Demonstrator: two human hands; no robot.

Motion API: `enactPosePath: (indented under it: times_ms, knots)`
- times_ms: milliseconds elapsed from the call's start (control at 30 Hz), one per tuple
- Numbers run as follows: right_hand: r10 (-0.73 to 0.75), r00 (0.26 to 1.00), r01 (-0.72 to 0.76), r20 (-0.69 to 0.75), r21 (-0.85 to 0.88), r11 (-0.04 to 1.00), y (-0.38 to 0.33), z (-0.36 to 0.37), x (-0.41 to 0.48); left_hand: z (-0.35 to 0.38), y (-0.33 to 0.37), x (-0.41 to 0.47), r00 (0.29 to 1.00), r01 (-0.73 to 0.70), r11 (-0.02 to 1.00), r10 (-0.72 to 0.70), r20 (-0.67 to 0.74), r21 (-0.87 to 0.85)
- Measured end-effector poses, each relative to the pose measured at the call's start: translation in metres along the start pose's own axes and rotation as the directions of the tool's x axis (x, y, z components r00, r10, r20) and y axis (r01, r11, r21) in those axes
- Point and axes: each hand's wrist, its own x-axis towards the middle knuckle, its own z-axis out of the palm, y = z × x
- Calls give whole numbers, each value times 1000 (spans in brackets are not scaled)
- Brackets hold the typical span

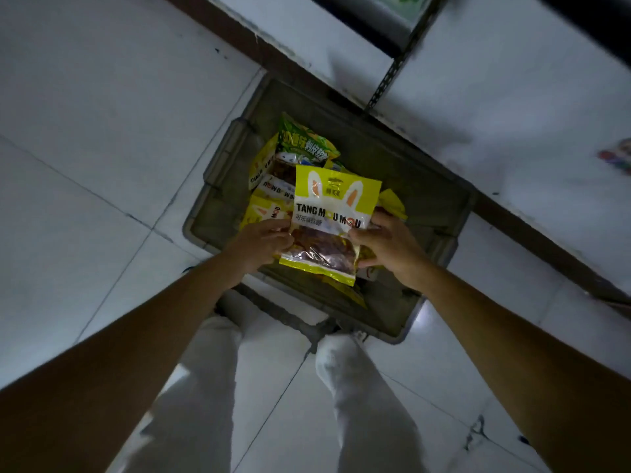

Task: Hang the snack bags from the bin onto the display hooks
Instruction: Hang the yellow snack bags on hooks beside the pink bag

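A grey plastic bin [423,196] stands on the tiled floor right in front of my feet. Inside lie several yellow snack bags [269,186] and a green bag [304,145] at the far left. Above the bin I hold one yellow bag with rabbit ears and dark candy [333,216], its printed face toward me. My left hand [263,242] pinches its lower left edge. My right hand [389,245] grips its right edge, and more yellow packaging shows under that palm. No display hooks are in sight.
A dark perforated metal upright [392,68] of a shelf rises beyond the bin at the top. A dark ledge [546,240] runs diagonally behind the bin. A colourful item [618,158] shows blurred at the right edge. My white trouser legs [358,387] stand below the bin.
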Motion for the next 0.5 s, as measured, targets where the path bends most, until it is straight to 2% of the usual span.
enactPosePath:
  times_ms: [100, 300, 500]
  knots:
    - [22, 1000, -23, 15, 62, 998, -34, 5, -45, -16, 23, -45, 999, 43, 991, -41, 17, -125]
    - [5, 998, 6, -68, 151, 989, -94, 18, -129, -52, 87, -134, 992, 37, 990, -19, 126, -138]
    - [-93, 971, 147, -222, 240, 960, -155, 33, -213, -89, 171, -215, 974, -125, 991, 116, 195, 38]
